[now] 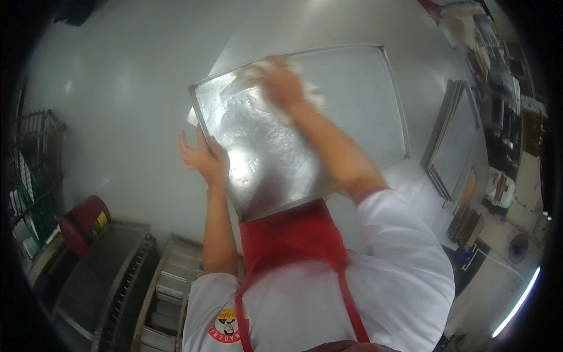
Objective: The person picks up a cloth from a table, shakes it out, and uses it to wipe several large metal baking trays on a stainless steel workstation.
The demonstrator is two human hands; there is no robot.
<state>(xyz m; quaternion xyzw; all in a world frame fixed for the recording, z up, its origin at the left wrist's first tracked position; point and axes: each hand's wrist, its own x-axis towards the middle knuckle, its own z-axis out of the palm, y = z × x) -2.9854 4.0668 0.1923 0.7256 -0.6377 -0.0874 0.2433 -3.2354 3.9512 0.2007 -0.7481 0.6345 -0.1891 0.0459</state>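
Note:
A rectangular metal baking tray [272,158] with a raised rim lies tilted before me over a pale, smooth table [127,97]. Its left part is glossy and marked with small dents, while the right part looks duller. My left hand [204,158] holds the tray's left rim, thumb on the inner side and fingers outside. In my right hand [281,86], blurred by motion, is a whitish cloth [314,97] pressed against the tray near its far rim. The hand covers part of the cloth. A small bright corner of something pokes out past the tray's left rim.
Several flat trays [455,141] are stacked on the right. At lower left stand joined metal pans [169,281], a dark metal rack or tray [101,273] and a red cylindrical container [85,222]. A barred metal frame [42,132] is at far left. My red apron [290,233] touches the tray's near edge.

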